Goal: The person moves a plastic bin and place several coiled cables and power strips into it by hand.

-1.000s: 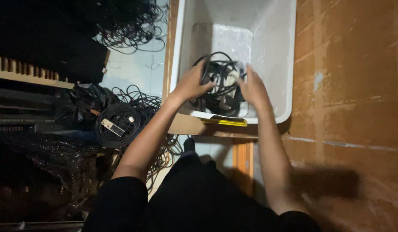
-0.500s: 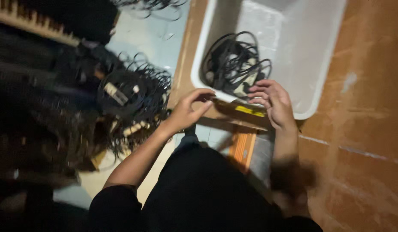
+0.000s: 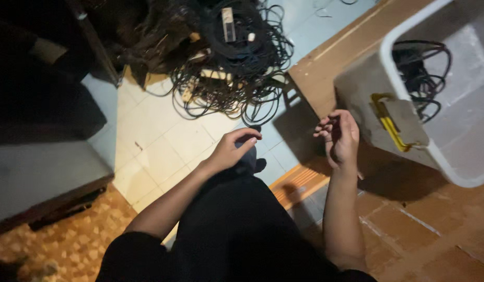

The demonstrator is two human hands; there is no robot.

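Lying coiled inside the white plastic bin [image 3: 357, 89], a bundle of black cables [image 3: 420, 73] rests against the bin's near wall, just above the yellow latch [image 3: 388, 122]. Neither hand touches it. The right hand [image 3: 340, 137] hovers just beside the bin's outer wall, fingers loosely curled, grasping nothing. The left hand [image 3: 232, 149] hangs over the tiled floor [image 3: 158, 141], also relaxed and empty. Farther off, a tangled heap of black wires [image 3: 229, 57] lies on the floor.
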